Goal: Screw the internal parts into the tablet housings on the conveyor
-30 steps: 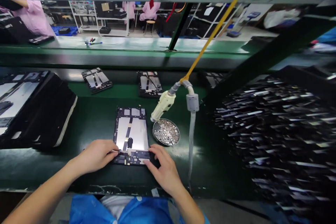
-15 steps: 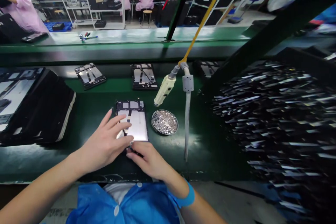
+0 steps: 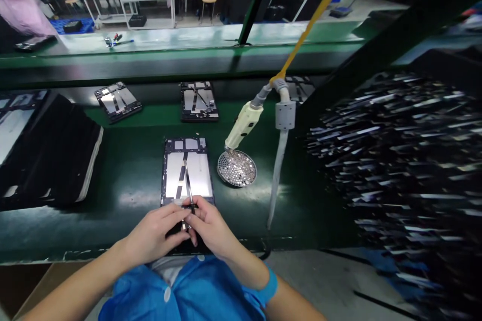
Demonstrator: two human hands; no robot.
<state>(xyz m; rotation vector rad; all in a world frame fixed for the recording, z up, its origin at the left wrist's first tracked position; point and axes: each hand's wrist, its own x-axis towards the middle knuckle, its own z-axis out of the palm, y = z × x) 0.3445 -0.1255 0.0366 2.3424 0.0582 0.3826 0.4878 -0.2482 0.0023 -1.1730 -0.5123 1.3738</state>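
Observation:
A tablet chassis (image 3: 203,175) with a silver back plate and black frame lies in front of me, its near end covered by my hands. A dark flex cable (image 3: 189,180) runs over the plate towards my fingers. At the near end, my right hand (image 3: 211,223) is closed, thumb and fingers pinching the cable's end, where a small metallic part (image 3: 184,224) shows. My left hand (image 3: 160,228) comes in from the other side, its fingertips closed on the same part. Exactly what lies between the fingers is partly hidden.
A pale electric screwdriver (image 3: 244,124) hangs from a yellow cord above a dish of small screws (image 3: 238,168). Black tablet parts are stacked at left (image 3: 71,145). Several more chassis (image 3: 199,102) lie along the back. A large pile of dark parts (image 3: 406,170) fills the right. People in pink work beyond.
My left hand has moved down off the plate to join my right at the near end. The flex cable now stretches towards my fingers. The view has shifted slightly.

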